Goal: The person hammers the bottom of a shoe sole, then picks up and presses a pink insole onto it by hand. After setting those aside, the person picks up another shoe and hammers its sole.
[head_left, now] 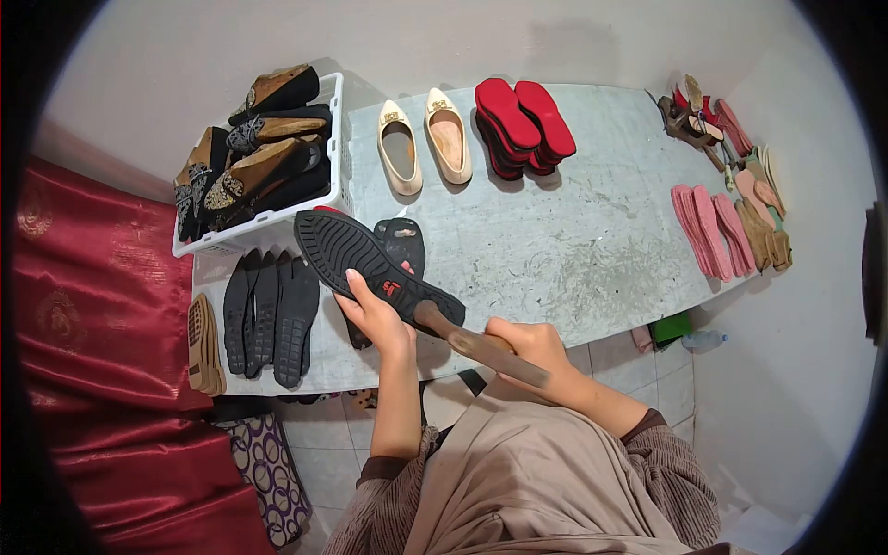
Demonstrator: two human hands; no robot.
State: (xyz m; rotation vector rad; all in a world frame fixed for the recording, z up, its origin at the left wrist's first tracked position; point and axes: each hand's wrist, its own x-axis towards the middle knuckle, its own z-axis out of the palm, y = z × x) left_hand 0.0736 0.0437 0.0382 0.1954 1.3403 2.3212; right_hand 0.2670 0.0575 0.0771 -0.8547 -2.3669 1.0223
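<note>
My left hand [379, 316] grips a shoe by its middle, with the black ridged sole [347, 250] turned up toward me and a red mark on its arch. A bit of red shows at the toe edge. In my right hand [532, 351] is a hammer [481, 350], its worn brown head lying over the heel end of the sole. My fingers are wrapped round its handle, most of which is hidden. Behind the held shoe, partly covered by it, a black sole-shaped piece [403, 242] lies on the table [592, 231].
A white basket [268, 227] of black and brown shoes stands at the left. Black soles [264, 314] and tan soles [203, 347] lie before it. Cream shoes [400, 153] and stacked red soles [518, 120] sit at the back. Pink pieces [708, 231] and tools lie right.
</note>
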